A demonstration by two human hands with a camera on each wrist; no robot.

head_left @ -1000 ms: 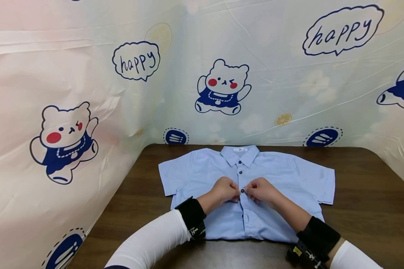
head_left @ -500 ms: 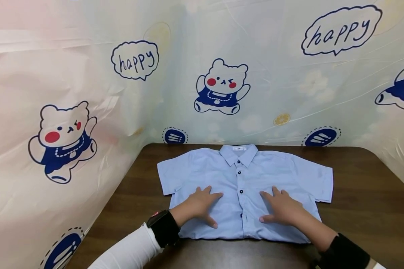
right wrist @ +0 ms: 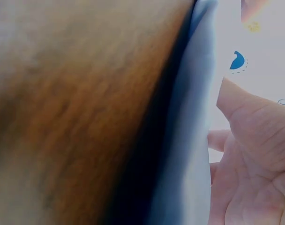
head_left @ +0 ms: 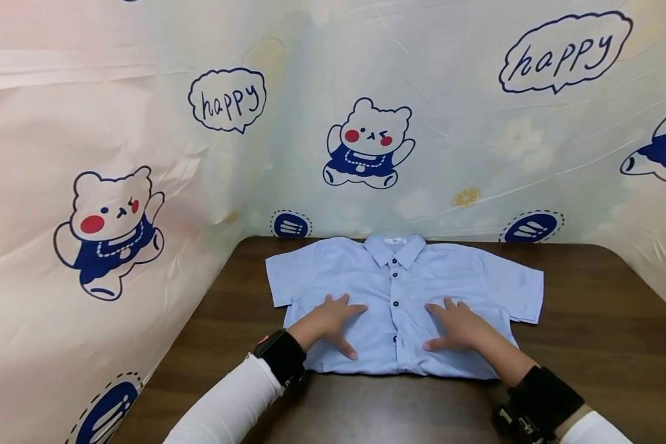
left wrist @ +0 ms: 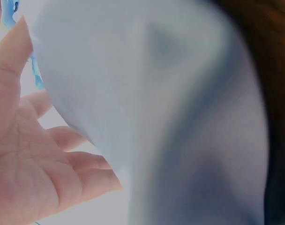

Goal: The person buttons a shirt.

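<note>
A light blue short-sleeved shirt [head_left: 377, 283] lies front up, collar at the far side. Dark buttons run down its middle placket, with one button [head_left: 396, 303] between the hands. My left hand [head_left: 330, 320] rests with fingers spread on the shirt front, left of the placket. On the other side, my right hand [head_left: 457, 325] rests likewise, thumb pointing toward the placket. Nothing is gripped by either hand. Close up in the left wrist view, pale blurred shirt cloth [left wrist: 100, 93] covers part of the fingers; in the right wrist view the shirt's edge [right wrist: 189, 131] hides some fingertips.
The shirt lies on a dark brown wooden table [head_left: 583, 345], whose far edge meets a hanging printed curtain [head_left: 455, 142] with bears and "happy" bubbles. Black straps, such as the left wrist strap [head_left: 281, 357], carry the wrist cameras.
Both hands have let go of the placket near a button, parted and flattened out onto the shirt front. Since then the shirt's lower edge has shifted away from the person, and the hands moved forward slightly.
</note>
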